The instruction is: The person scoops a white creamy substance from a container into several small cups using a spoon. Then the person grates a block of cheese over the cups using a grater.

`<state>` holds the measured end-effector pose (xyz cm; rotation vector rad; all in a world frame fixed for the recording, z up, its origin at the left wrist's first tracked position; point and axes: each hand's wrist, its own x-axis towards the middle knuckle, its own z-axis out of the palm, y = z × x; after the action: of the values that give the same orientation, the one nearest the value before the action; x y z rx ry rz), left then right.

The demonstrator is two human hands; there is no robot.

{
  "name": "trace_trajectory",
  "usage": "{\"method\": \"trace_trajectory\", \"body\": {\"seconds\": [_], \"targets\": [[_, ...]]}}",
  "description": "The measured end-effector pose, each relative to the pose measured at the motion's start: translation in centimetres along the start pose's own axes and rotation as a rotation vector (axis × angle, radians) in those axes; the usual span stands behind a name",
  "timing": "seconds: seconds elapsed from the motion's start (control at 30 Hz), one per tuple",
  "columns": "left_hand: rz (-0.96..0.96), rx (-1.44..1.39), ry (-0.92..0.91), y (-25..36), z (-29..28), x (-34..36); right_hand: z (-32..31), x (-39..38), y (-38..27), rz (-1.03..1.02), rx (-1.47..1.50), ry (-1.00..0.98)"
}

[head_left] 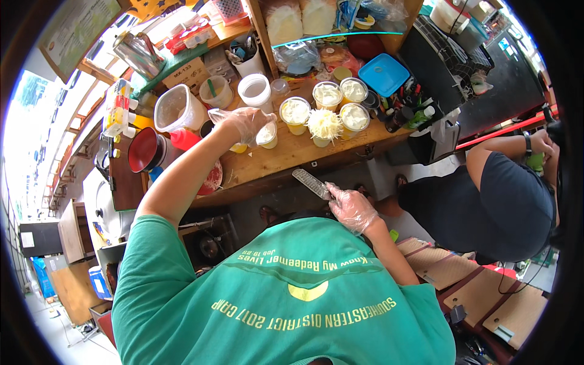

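My left hand (241, 125), in a clear plastic glove, is curled around the rim of a clear plastic cup (267, 137) with white cream on top. The cup's far side is partly hidden by the fingers. In my gloved right hand (354, 212) is a flat metal grater (311, 184), held by its handle past the table's near edge. One cup to the right bears a heap of pale yellow shreds (325, 124). Around it stand several cream-topped cups with yellow contents, among them a cup (295, 112) on its left and another cup (354, 117) on its right.
White tubs (254, 90), a clear container (179, 108) and a red squeeze bottle (184, 139) line the left of the wooden table (267, 165). A blue lid (384, 74) and bottles (420, 117) lie right. Another person (480, 194) stands close on my right.
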<state>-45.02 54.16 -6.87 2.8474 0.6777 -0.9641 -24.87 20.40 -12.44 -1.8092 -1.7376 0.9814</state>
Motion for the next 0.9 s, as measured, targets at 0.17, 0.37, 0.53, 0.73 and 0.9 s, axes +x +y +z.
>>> {"method": "trace_trajectory", "body": {"seconds": [0.17,0.37,0.53,0.73,0.9], "targets": [[0.027,-0.173,0.145,0.3,-2.0,-6.9,-1.0,1.1,0.0,-0.06,-0.085,-0.06],[-0.164,-0.269,0.132,-0.2,-3.5,-17.7,-0.8,3.9,-1.4,-0.1,-0.163,-0.216],[-0.308,-0.277,-0.052,-2.4,-0.8,-22.1,1.5,6.4,-3.3,-0.157,-0.148,-0.259],[-0.43,-0.278,-0.163,-5.8,6.1,-21.5,4.8,8.9,-6.1,-0.191,-0.123,-0.278],[-0.47,-0.46,-0.082,-8.4,10.8,-19.9,6.7,10.1,-8.5,-0.184,-0.18,-0.323]]}}
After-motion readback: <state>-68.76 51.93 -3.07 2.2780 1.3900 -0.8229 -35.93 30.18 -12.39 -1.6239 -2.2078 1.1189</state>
